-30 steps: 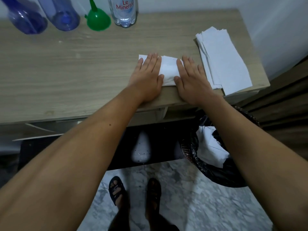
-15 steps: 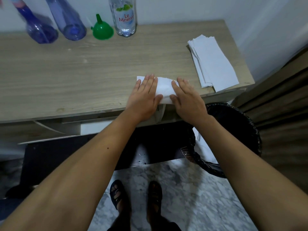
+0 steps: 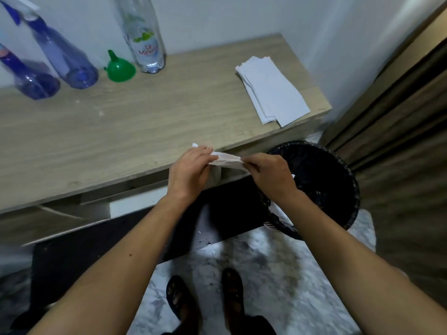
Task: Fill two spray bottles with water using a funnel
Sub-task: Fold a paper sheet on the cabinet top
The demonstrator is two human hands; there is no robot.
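Two blue spray bottles stand at the back left of the wooden table [image 3: 121, 131]: one [image 3: 29, 76] at the far left, the other [image 3: 70, 61] beside it. A green funnel [image 3: 119, 68] lies mouth-down to their right, next to a clear water bottle [image 3: 146, 42]. At the table's front edge my left hand [image 3: 189, 171] and my right hand [image 3: 268, 175] each pinch an end of a crumpled white paper towel [image 3: 226, 159], lifted just off the edge.
A stack of folded white paper towels [image 3: 271, 91] lies at the table's right end. A black bin [image 3: 338, 189] lined with a bag stands on the floor below my right hand. Dark curtain at right; my sandalled feet on marble floor.
Both hands slid the towel toward me across the table, then lifted it off the front edge, pinching it between them. The camera view pulled back.
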